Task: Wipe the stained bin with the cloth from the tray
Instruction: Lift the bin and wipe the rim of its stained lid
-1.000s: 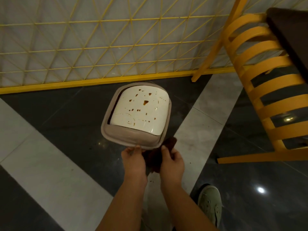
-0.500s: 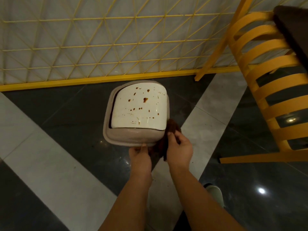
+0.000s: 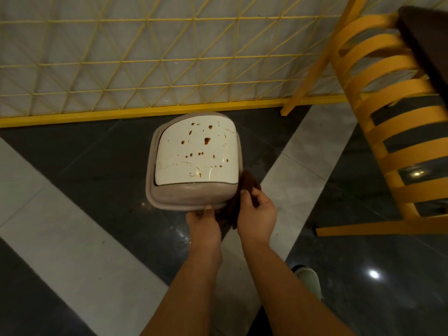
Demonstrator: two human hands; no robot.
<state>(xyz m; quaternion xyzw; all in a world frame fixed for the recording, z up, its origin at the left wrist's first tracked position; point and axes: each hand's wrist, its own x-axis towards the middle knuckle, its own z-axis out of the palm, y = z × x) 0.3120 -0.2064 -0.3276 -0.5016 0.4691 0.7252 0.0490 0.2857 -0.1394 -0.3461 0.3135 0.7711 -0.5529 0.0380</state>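
Observation:
The bin (image 3: 191, 197) stands on the dark floor, a beige body with a white swing lid (image 3: 196, 154) spattered with brown stains. My left hand (image 3: 203, 224) grips the bin's near rim with the thumb on top. My right hand (image 3: 257, 214) holds a dark brown cloth (image 3: 244, 190) against the bin's near right corner. Part of the cloth hangs between my two hands. No tray is in view.
A yellow wire-grid fence (image 3: 169, 69) with a yellow base rail runs behind the bin. A yellow slatted chair (image 3: 388, 132) stands at the right, its leg on the floor near my right hand. My shoe (image 3: 308, 280) shows below.
My right hand has carried the cloth up from under the bin's front rim to its near right corner. The left hand keeps its hold on the rim.

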